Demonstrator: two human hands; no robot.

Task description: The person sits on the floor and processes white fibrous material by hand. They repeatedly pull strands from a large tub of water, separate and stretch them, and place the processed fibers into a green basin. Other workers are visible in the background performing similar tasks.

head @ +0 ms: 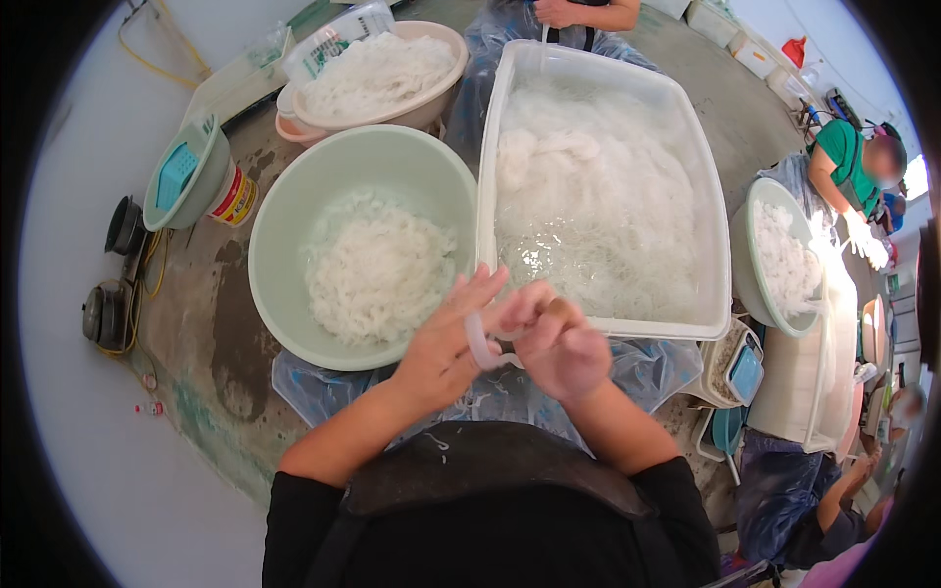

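A pale, soft, wet strand [479, 344] loops between my two hands, above the near edges of the green basin and the white tub. It curls around the fingers of my left hand [445, 353], whose upper fingers stay extended. My right hand [562, 349] has bent fingers, blurred by motion, and pinches at the strand; the exact grip is partly hidden. In the round pale green basin [287, 242] lies a heap of wet white strands [378, 272]. The rectangular white tub [717, 242] holds water and a larger mass of white strands [603, 198].
Across the tub, a person's hand [559, 13] holds a strand hanging into it. A beige basin [434, 92] heaped with white strands stands behind the green one. Left are a bucket [235, 195] and black pans [110, 312]. Right, a gloved person [845, 162] works beside another basin [757, 279].
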